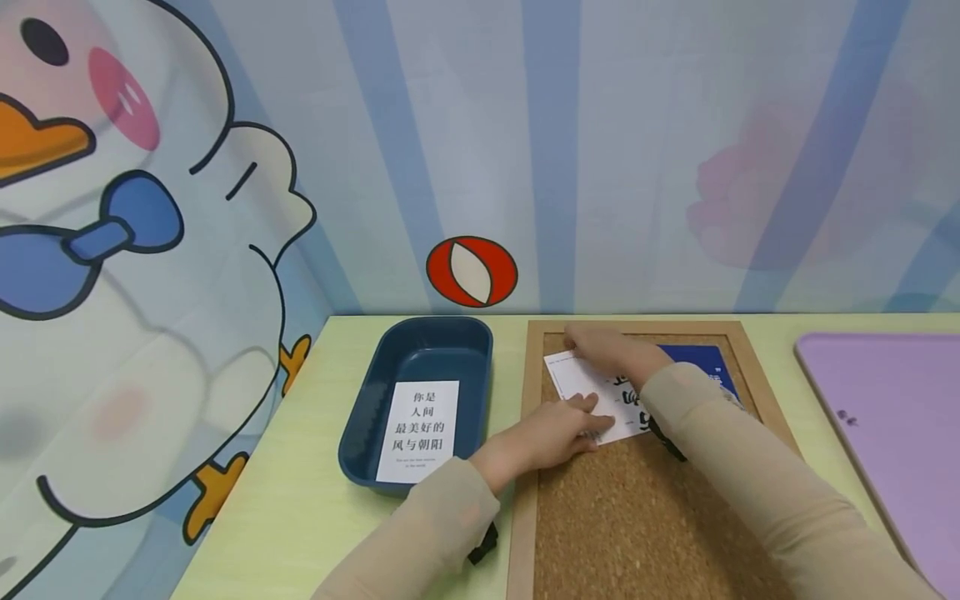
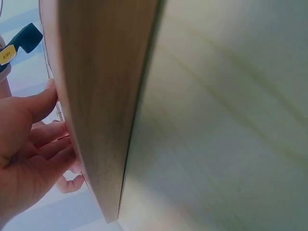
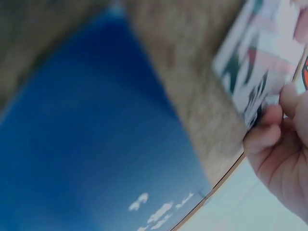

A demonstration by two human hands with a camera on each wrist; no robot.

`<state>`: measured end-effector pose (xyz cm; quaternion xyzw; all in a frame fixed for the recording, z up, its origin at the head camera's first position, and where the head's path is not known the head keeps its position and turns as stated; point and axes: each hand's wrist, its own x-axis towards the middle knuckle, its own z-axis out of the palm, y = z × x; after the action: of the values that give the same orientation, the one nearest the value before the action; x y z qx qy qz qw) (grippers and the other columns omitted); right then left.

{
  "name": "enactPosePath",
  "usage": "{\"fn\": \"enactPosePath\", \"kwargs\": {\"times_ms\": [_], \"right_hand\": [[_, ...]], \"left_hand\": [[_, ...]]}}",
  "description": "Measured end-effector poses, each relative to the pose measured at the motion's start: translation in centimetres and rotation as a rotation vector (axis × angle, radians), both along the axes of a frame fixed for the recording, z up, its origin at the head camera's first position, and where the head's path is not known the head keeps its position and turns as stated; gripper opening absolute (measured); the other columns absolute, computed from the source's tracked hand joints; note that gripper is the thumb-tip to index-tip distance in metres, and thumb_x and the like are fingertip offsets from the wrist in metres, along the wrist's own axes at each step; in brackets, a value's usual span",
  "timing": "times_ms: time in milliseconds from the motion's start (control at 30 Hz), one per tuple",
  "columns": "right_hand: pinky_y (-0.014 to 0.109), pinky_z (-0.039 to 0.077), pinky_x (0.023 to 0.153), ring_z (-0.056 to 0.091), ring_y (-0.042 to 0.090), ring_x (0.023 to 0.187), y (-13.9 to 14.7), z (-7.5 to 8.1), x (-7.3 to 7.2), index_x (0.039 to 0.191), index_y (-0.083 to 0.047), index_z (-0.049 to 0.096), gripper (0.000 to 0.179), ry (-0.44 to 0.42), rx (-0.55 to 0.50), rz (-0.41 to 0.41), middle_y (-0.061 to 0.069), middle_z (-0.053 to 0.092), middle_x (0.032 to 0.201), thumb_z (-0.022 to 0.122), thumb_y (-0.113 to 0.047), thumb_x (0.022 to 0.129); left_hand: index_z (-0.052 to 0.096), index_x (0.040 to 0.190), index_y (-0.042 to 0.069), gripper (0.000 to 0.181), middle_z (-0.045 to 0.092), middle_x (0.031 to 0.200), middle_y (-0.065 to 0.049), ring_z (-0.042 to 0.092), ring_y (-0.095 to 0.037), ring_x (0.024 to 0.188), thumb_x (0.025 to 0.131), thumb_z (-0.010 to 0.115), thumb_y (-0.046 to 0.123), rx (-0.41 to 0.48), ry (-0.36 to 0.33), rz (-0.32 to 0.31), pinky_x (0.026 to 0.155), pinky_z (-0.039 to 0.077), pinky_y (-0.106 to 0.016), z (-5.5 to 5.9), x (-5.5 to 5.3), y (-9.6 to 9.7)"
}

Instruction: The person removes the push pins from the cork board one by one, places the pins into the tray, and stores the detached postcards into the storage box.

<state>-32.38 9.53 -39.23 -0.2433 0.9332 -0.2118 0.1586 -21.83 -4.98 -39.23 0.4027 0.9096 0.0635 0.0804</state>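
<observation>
A white card (image 1: 581, 387) with large black characters, upside down in the head view, lies on the upper left of a cork board (image 1: 615, 517). My left hand (image 1: 551, 433) rests its thumb and extended fingers on the card's near left part. At the card's far edge is my right hand (image 1: 618, 350), back upward, hiding that edge. In the right wrist view, its curled thumb and fingers (image 3: 264, 139) pinch the printed card (image 3: 260, 62) at its edge. A blue card (image 1: 693, 362) lies on the cork to the right, partly behind the right forearm.
Left of the board stands a dark blue basin (image 1: 360, 442) with another white printed card (image 1: 420, 429) in it. A lilac tray (image 1: 900, 400) lies at the right, small dark items (image 1: 847, 418) near its left edge. A printed curtain (image 1: 622, 167) hangs behind the table.
</observation>
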Motion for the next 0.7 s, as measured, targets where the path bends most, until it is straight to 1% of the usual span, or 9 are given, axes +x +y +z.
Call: {"fn": "enactPosePath", "kwargs": {"times_ms": [33, 100, 133, 200, 300, 367, 467, 600, 700], "right_hand": [[0.04, 0.042, 0.074, 0.053, 0.027, 0.085, 0.12, 0.01, -0.05, 0.112, -0.004, 0.046, 0.021, 0.01, -0.004, 0.009, 0.017, 0.057, 0.101, 0.036, -0.019, 0.102], [0.039, 0.043, 0.073, 0.054, 0.026, 0.082, 0.28, -0.01, -0.16, 0.108, -0.002, 0.044, 0.018, 0.086, 0.022, 0.076, 0.015, 0.057, 0.096, 0.048, -0.017, 0.098], [0.039, 0.044, 0.071, 0.054, 0.026, 0.079, 0.29, -0.02, -0.2, 0.105, -0.001, 0.045, 0.021, 0.107, 0.029, 0.082, 0.014, 0.056, 0.092, 0.051, -0.019, 0.097], [0.038, 0.043, 0.067, 0.053, 0.024, 0.073, 0.19, 0.02, -0.24, 0.099, 0.0, 0.047, 0.024, 0.147, 0.048, 0.095, 0.013, 0.056, 0.085, 0.052, -0.023, 0.096], [0.037, 0.044, 0.066, 0.053, 0.023, 0.07, -0.08, -0.06, -0.14, 0.095, 0.001, 0.052, 0.024, 0.175, 0.07, 0.089, 0.012, 0.056, 0.082, 0.05, -0.023, 0.097], [0.038, 0.044, 0.068, 0.054, 0.024, 0.073, -0.25, 0.0, -0.07, 0.097, 0.001, 0.053, 0.022, 0.178, 0.081, 0.084, 0.013, 0.058, 0.084, 0.047, -0.021, 0.099], [0.039, 0.044, 0.072, 0.055, 0.025, 0.079, -0.44, 0.1, 0.05, 0.102, 0.0, 0.052, 0.02, 0.159, 0.108, 0.056, 0.013, 0.059, 0.091, 0.043, -0.018, 0.1], [0.039, 0.044, 0.075, 0.055, 0.026, 0.084, -0.52, 0.13, 0.1, 0.108, 0.0, 0.049, 0.021, 0.098, 0.13, 0.005, 0.015, 0.058, 0.097, 0.039, -0.017, 0.101], [0.039, 0.043, 0.075, 0.054, 0.026, 0.085, -0.57, -0.02, 0.09, 0.109, 0.001, 0.047, 0.021, 0.062, 0.127, -0.019, 0.017, 0.057, 0.098, 0.038, -0.016, 0.101]], "left_hand": [[0.055, 0.133, 0.017, 0.04, 0.04, 0.142, -0.015, 0.04, -0.025, 0.129, 0.093, 0.058, 0.023, -0.002, 0.003, 0.001, 0.099, 0.038, -0.031, 0.0, -0.01, 0.0], [0.054, 0.133, 0.018, 0.04, 0.04, 0.142, -0.014, 0.04, -0.025, 0.129, 0.093, 0.057, 0.023, -0.003, 0.003, 0.001, 0.099, 0.039, -0.031, 0.0, -0.01, 0.0], [0.054, 0.133, 0.018, 0.04, 0.04, 0.142, -0.014, 0.04, -0.024, 0.129, 0.093, 0.057, 0.023, -0.002, 0.002, 0.002, 0.098, 0.039, -0.031, 0.01, 0.0, 0.0], [0.054, 0.133, 0.018, 0.04, 0.04, 0.143, -0.014, 0.039, -0.024, 0.129, 0.093, 0.057, 0.023, 0.002, -0.004, 0.002, 0.098, 0.04, -0.031, 0.04, 0.0, -0.02], [0.054, 0.133, 0.018, 0.04, 0.04, 0.142, -0.014, 0.04, -0.024, 0.129, 0.093, 0.057, 0.023, 0.009, -0.004, -0.005, 0.097, 0.04, -0.031, 0.02, 0.05, 0.01], [0.055, 0.132, 0.018, 0.04, 0.041, 0.142, -0.014, 0.041, -0.025, 0.128, 0.093, 0.058, 0.022, 0.009, 0.002, -0.007, 0.097, 0.04, -0.03, 0.01, 0.03, -0.02], [0.055, 0.132, 0.018, 0.04, 0.041, 0.141, -0.015, 0.041, -0.025, 0.128, 0.093, 0.058, 0.022, 0.009, 0.004, -0.009, 0.098, 0.04, -0.03, 0.01, -0.02, -0.01], [0.054, 0.133, 0.018, 0.04, 0.04, 0.142, -0.015, 0.041, -0.026, 0.128, 0.093, 0.057, 0.023, 0.007, -0.006, -0.006, 0.099, 0.039, -0.031, -0.03, -0.06, 0.09], [0.054, 0.133, 0.018, 0.04, 0.039, 0.142, -0.015, 0.04, -0.026, 0.128, 0.093, 0.057, 0.023, 0.007, -0.011, -0.001, 0.099, 0.039, -0.03, -0.11, -0.04, 0.13]]}}
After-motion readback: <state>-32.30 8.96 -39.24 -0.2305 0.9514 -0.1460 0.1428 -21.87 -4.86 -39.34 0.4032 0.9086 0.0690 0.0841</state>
